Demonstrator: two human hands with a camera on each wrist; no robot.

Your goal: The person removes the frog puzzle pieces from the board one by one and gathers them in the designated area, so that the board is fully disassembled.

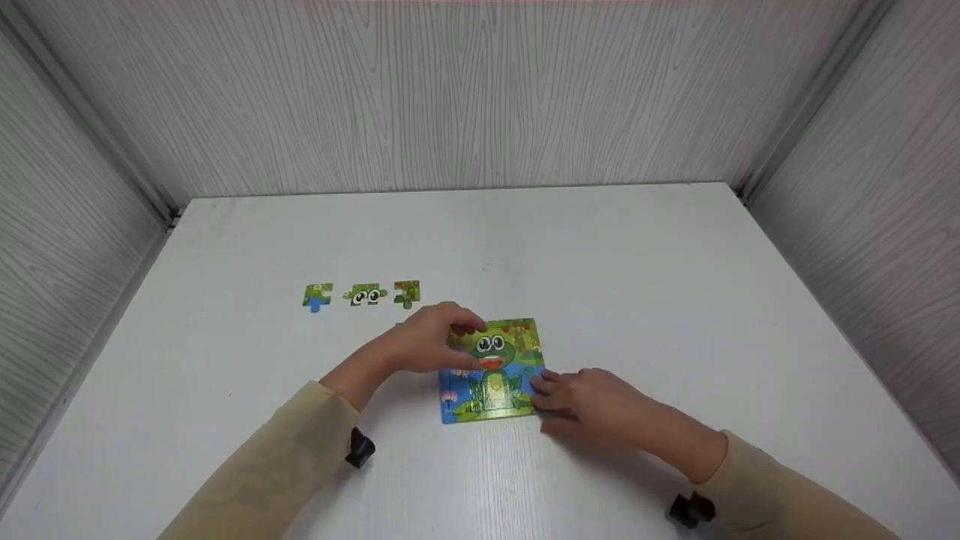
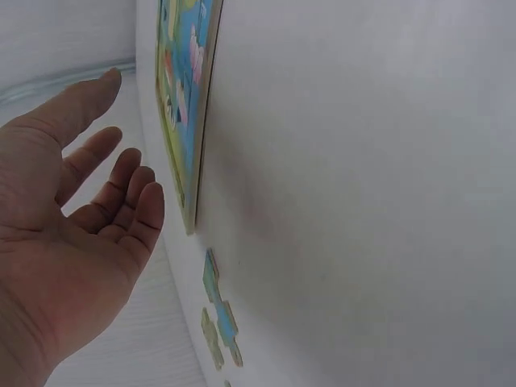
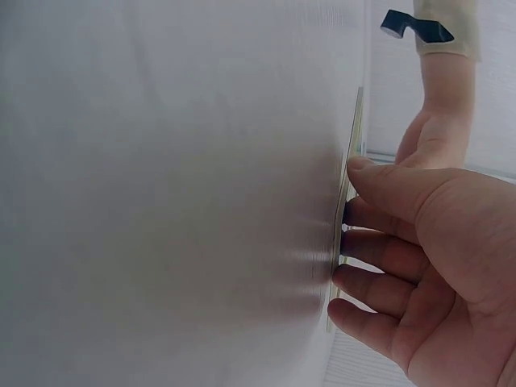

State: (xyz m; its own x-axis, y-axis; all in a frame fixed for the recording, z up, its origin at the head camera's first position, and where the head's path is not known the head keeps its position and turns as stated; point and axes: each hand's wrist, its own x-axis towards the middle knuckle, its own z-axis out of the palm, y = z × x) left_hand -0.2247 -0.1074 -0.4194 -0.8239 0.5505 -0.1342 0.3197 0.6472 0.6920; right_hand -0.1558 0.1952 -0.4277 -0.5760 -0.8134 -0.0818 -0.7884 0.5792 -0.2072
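Note:
A square frog jigsaw board (image 1: pixel 496 390) lies flat on the white table, its picture showing a green frog with large eyes and an open mouth. My left hand (image 1: pixel 431 337) is over the board's upper left side, thumb and fingers spread apart. In the left wrist view, that left hand (image 2: pixel 72 218) has an empty palm and loosely bent fingers. At the board's right edge, my right hand (image 1: pixel 600 405) rests its fingertips. The right wrist view shows the fingers of my right hand (image 3: pixel 427 258) extended along the thin board edge (image 3: pixel 355 129).
Three loose jigsaw pieces lie in a row beyond my left hand: a green and blue piece (image 1: pixel 318 295), a piece with two eyes (image 1: pixel 366 295) and a green piece (image 1: pixel 407 292). Wood-grain panels (image 1: pixel 465 97) border the white table (image 1: pixel 637 262) at the back and sides.

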